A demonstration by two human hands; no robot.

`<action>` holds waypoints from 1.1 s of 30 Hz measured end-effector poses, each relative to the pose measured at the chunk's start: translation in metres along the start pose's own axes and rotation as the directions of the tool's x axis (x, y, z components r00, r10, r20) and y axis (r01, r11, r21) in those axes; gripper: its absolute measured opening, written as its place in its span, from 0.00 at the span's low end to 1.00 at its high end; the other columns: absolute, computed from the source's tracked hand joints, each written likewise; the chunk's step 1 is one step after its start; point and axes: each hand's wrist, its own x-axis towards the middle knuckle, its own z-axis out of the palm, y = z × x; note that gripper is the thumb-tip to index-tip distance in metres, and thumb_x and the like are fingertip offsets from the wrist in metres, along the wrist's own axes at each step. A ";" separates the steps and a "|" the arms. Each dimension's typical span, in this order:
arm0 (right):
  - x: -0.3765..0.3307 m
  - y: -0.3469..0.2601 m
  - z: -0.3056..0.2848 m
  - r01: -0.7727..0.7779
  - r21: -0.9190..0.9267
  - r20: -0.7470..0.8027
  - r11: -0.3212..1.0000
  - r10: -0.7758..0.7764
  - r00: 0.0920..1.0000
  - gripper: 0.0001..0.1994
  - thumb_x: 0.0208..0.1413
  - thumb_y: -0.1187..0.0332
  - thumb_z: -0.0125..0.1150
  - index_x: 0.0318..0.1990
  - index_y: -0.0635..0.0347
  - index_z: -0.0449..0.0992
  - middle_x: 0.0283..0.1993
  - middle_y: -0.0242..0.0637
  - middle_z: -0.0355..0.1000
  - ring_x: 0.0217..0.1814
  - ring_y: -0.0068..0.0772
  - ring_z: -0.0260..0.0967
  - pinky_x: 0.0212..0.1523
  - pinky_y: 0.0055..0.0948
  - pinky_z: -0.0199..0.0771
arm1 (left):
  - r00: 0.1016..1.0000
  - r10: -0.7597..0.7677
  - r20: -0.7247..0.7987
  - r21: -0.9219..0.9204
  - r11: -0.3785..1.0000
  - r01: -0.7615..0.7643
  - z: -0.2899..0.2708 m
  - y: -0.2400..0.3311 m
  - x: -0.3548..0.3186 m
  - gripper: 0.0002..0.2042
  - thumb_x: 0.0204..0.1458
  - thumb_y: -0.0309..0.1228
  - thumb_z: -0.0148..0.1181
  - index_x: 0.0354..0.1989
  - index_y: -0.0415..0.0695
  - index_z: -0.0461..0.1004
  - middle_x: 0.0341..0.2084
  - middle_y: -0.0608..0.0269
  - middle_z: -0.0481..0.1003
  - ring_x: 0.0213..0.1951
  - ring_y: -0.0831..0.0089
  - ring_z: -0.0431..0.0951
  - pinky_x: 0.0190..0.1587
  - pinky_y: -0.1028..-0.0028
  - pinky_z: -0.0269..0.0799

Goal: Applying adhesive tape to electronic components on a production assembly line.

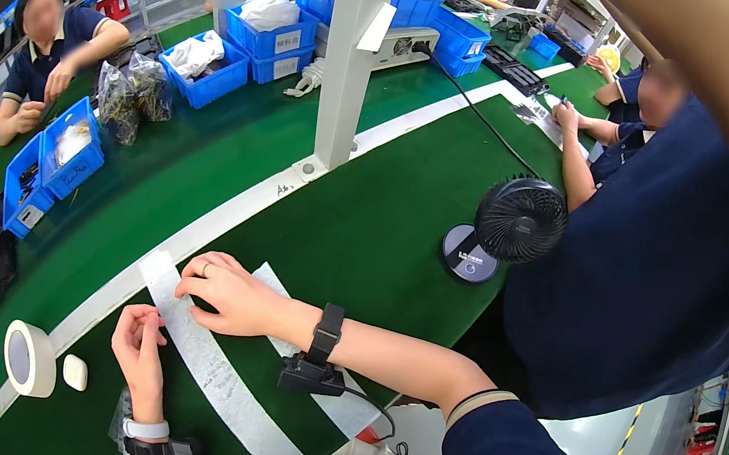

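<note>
We find a long white tape strip (209, 361) lying flat on the green table (355, 226), running from about 10 o'clock to 5 o'clock just ahead of us. Our right hand (228, 293) lies flat on it, fingers loosely together, pressing its upper end, while our left hand (137, 345), fingers curled, touches its left edge; neither grips anything. A roll of white tape (29, 359) stands at 8 o'clock, and a small black fan (511, 224) at 2 o'clock.
</note>
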 end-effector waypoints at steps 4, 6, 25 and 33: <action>0.001 -0.001 -0.001 -0.019 0.025 0.029 1.000 0.018 0.999 0.10 0.41 0.73 0.56 0.34 0.60 0.70 0.38 0.38 0.64 0.47 0.39 0.59 0.55 0.37 0.55 | 1.000 -0.009 0.006 0.003 1.000 0.009 0.001 0.002 0.001 0.03 0.51 0.25 0.50 0.30 0.38 0.67 0.21 0.69 0.68 0.20 0.87 0.63 0.22 0.87 0.57; 0.001 -0.001 -0.001 0.020 0.040 -0.013 0.999 -0.019 1.000 0.09 0.41 0.73 0.56 0.34 0.60 0.71 0.38 0.38 0.63 0.47 0.39 0.59 0.55 0.37 0.55 | 1.000 0.020 0.006 -0.005 1.000 -0.020 0.001 0.003 0.001 0.04 0.52 0.26 0.50 0.30 0.38 0.67 0.21 0.68 0.68 0.20 0.87 0.63 0.22 0.87 0.56; 0.001 -0.001 0.002 0.033 0.049 -0.063 0.998 -0.030 0.998 0.08 0.38 0.73 0.56 0.30 0.61 0.71 0.35 0.39 0.64 0.46 0.40 0.60 0.54 0.38 0.55 | 1.000 0.013 0.011 -0.001 1.000 -0.013 0.001 0.002 -0.001 0.04 0.52 0.26 0.49 0.31 0.39 0.67 0.21 0.68 0.67 0.20 0.86 0.62 0.23 0.86 0.55; 0.000 -0.001 0.000 0.008 0.026 0.013 1.000 -0.008 1.000 0.09 0.40 0.74 0.55 0.32 0.61 0.71 0.34 0.38 0.65 0.47 0.38 0.60 0.55 0.37 0.54 | 1.000 0.007 0.020 0.005 1.000 -0.008 0.001 0.002 -0.001 0.04 0.52 0.26 0.49 0.31 0.39 0.67 0.22 0.68 0.68 0.21 0.86 0.62 0.23 0.86 0.56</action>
